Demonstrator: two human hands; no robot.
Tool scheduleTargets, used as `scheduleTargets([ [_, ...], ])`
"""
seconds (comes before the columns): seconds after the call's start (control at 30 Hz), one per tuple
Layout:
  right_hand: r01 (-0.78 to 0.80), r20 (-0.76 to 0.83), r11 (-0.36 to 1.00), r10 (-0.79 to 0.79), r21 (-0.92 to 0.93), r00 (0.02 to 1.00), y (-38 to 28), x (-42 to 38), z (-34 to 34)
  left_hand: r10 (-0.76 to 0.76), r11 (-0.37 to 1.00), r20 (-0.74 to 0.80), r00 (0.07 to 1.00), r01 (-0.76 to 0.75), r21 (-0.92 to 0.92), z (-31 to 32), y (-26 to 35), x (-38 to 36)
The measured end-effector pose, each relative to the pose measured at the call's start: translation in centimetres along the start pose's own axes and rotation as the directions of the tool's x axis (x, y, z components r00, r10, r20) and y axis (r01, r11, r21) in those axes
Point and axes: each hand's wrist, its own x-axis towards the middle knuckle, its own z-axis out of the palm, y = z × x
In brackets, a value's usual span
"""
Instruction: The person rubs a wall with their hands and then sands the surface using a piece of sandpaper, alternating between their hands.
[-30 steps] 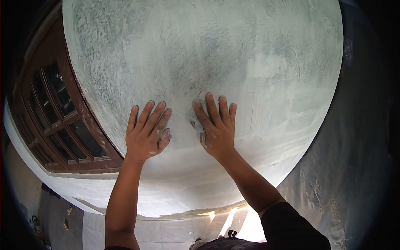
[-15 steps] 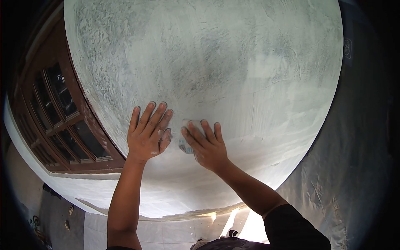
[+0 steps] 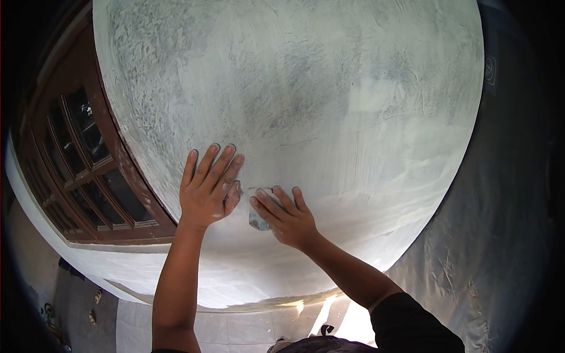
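Note:
My left hand (image 3: 208,191) lies flat against the pale plastered wall (image 3: 329,147), fingers spread and nothing in it. White dust marks its thumb and fingers. To its right, my right hand (image 3: 285,216) presses a small piece of sandpaper (image 3: 258,221) against the wall under its fingers. The sandpaper's printed, greyish-blue back shows to the left of the palm; the rest is hidden under the hand. Rough grey patches show on the wall above both hands, and smoother white areas lie lower down.
A brown wooden window frame (image 3: 109,176) with glass panes borders the wall on the left. A dark sheet (image 3: 471,247) hangs along the right side. Light floor tiles (image 3: 235,329) lie below, with bright sunlight on part of them.
My right hand has slid down the wall, and slightly left, together with the sandpaper. My left hand has stayed in place.

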Motion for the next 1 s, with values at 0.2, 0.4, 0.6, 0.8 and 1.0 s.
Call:
scheduleTargets([
  [0.2, -0.114, -0.035, 0.991, 0.112, -0.071, 0.993, 4.3, 5.3, -3.2, -0.004, 1.000, 0.003, 1.000, 0.004, -0.013, 0.1, 0.0, -0.1],
  [0.4, -0.116, -0.003, 0.991, 0.116, -0.071, 0.993, 2.7, 4.2, -2.5, -0.006, 1.000, -0.008, 1.000, 0.006, -0.012, 0.0, 0.1, -0.2],
  [0.6, 0.135, 0.042, 0.989, -0.133, -0.055, 0.990, 3.3, 1.0, -1.8, -0.005, 1.000, -0.010, 1.000, 0.005, -0.006, 0.1, 0.1, -0.1],
  [0.8, -0.333, -0.118, 0.941, 0.325, -0.058, 0.938, 6.3, 7.3, -4.9, -0.003, 1.000, -0.016, 1.000, 0.002, -0.005, 0.2, 0.1, -0.2],
  [1.0, 0.128, 0.083, 0.992, -0.127, -0.008, 0.988, 1.6, -1.2, -1.3, -0.006, 1.000, 0.007, 1.000, 0.006, -0.006, -0.1, 0.2, -0.4],
])
